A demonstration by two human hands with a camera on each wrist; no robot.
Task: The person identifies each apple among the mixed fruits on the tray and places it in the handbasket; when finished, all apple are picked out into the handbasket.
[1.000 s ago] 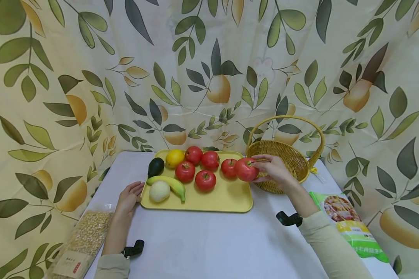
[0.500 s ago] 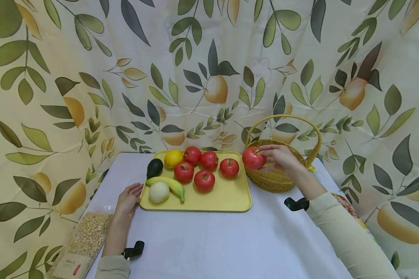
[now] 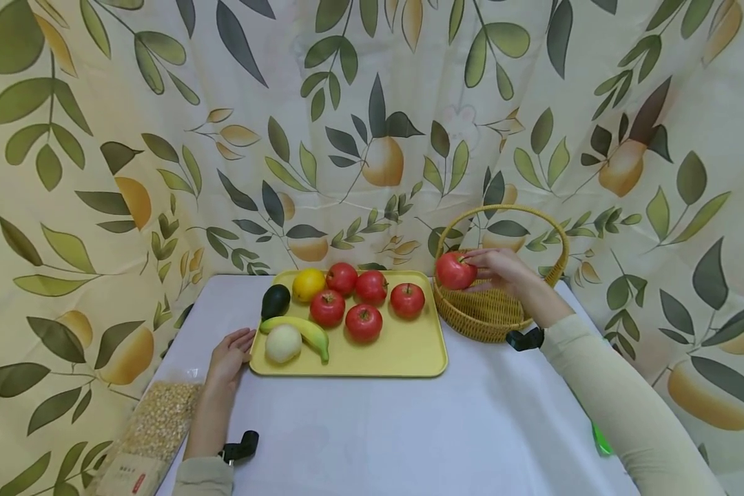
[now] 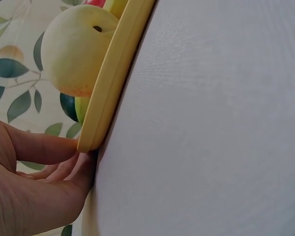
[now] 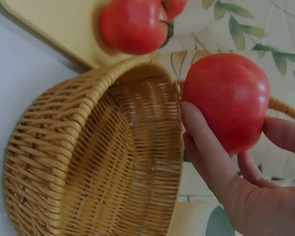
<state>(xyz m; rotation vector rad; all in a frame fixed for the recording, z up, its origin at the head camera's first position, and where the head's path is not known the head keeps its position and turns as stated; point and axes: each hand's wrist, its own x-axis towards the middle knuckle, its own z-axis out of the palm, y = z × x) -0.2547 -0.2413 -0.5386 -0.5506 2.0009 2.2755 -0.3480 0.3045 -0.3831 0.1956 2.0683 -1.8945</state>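
My right hand [image 3: 502,270] holds a red apple [image 5: 227,102] between thumb and fingers, above the left side of the wicker basket [image 3: 480,322]. In the right wrist view the inside of the basket [image 5: 113,147] shows no fruit in its visible part. At the yellow tray's [image 3: 384,358] left end, my left hand [image 3: 228,358] pinches the rim, thumb on top and fingers below, as the left wrist view shows. On the tray lie several red apples [image 3: 364,323], a yellow lemon [image 3: 308,284], a dark avocado [image 3: 275,302], a banana [image 3: 313,335] and a pale round fruit [image 3: 283,343].
The basket's tall handle [image 3: 502,207] arches over its opening. A clear bag of corn kernels [image 3: 155,420] lies at the table's left edge. Under the right sleeve a bit of green packaging [image 3: 601,441] peeks out. A leaf-patterned cloth [image 3: 372,138] hangs behind the white table.
My right hand has lifted the apple off the tray's right side, away from a neighbouring apple, and carried it right over the basket. The right sleeve now covers most of the packet. My left hand stays put.
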